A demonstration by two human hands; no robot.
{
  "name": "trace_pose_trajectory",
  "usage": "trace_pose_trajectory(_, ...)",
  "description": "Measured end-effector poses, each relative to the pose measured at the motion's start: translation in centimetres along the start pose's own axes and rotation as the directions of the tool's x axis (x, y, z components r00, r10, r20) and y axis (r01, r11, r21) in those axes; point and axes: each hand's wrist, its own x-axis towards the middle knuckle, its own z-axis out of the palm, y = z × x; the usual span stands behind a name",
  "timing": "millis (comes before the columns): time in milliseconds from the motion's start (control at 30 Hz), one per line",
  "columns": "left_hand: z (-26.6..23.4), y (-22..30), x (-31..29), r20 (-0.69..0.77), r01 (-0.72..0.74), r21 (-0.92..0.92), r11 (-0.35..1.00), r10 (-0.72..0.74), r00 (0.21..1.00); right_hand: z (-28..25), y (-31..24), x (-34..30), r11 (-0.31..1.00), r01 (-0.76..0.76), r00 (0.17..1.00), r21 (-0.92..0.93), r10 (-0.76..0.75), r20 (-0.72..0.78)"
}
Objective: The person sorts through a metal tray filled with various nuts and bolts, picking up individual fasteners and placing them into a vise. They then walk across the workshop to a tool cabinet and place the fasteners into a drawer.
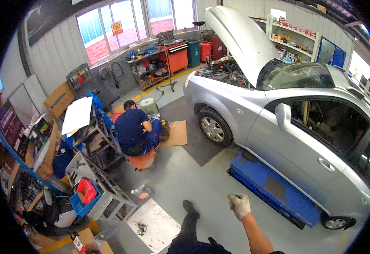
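My right hand, in a whitish work glove, is held out over the floor with its fingers curled in. Nothing shows between or beyond them. The blue lift platform beside the silver car is nearest to it, with a gap between. My left hand is out of the picture. One dark shoe of mine rests on the grey floor, near a white sheet with small dark parts on it.
A co-worker sits on a low orange seat, bent over work by a cardboard sheet. A clear jug stands on the floor. Metal carts line the left. The car's raised hood and a red tool cabinet are farther off.
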Motion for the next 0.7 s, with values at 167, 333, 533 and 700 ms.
trace_pose_trajectory(167,-9.9,8.2,14.2,0.060,-0.193,0.116,0.974,0.187,0.981,7.2,-3.6,15.4,0.817,-0.200,0.926,0.542,0.338,-0.168)
trace_pose_trajectory(333,-33.9,22.7,37.7,-0.282,-0.395,-0.002,0.919,0.378,0.882,14.1,-5.0,29.2,0.985,-0.118,0.980,0.128,0.137,-0.145)
trace_pose_trajectory(533,-71.9,43.5,49.2,-0.574,-0.605,-0.636,0.478,0.231,0.786,18.8,-9.1,48.5,0.906,0.247,0.969,-0.342,-0.232,0.086)
trace_pose_trajectory(700,-86.6,47.6,52.3,-0.600,-0.612,-0.672,0.417,0.177,0.780,21.3,-11.6,67.8,0.655,0.364,0.913,-0.662,-0.392,0.115)
